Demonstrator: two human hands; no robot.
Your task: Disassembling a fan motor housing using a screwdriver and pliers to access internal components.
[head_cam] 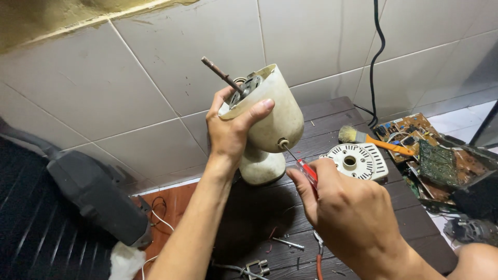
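My left hand (228, 132) wraps the top of the cream motor housing (270, 116), thumb across its rim, tilting it at centre frame. My right hand (345, 207), lower right, is closed around a red-handled screwdriver (306, 170), its tip set into a screw on the housing's side. The housing looks like hard, smooth, somewhat slippery plastic, probably heavy with the motor inside; the wide body gives the best hold, not the thin metal shaft (222, 75) poking up. A white vented cover (358, 162) and paintbrush (376, 141) lie right, on the dark wooden table (259, 218).
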